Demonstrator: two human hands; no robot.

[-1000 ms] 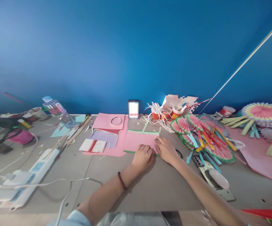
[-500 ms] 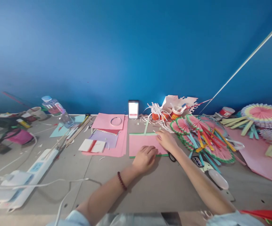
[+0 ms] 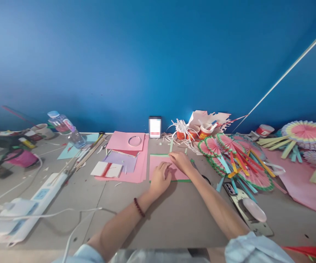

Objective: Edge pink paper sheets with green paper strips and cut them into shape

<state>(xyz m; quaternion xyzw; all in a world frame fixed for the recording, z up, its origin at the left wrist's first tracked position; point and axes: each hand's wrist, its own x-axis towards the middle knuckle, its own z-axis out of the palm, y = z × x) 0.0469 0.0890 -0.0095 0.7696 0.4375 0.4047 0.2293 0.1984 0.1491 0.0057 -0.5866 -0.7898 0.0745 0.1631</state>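
A pink sheet of paper [image 3: 156, 171] with green strips along its far and near edges lies in front of me. My left hand [image 3: 161, 178] rests on the sheet, palm down, its fingers bent a little and apart. At the far edge is my right hand [image 3: 180, 162], its fingers curled together with the tips near the green edging. Whatever they pinch, if anything, is hidden. A pale green paper strip [image 3: 171, 145] sticks out beyond the far edge, close to the right fingertips. Black scissor handles [image 3: 207, 179] show partly beside the right forearm.
Folded paper fans [image 3: 229, 142] lie at right, near a phone [image 3: 247, 208] with a white oval object [image 3: 254, 210] on it. Pink sheets [image 3: 143, 164] and a bracelet-like ring [image 3: 134, 140] are left of centre. A bottle [image 3: 70, 128] and power strip [image 3: 41, 197] stand further left.
My right hand has slid left along the sheet's far edge, and its fingers have curled in. My left hand has shifted slightly left. More of the phone at right now shows.
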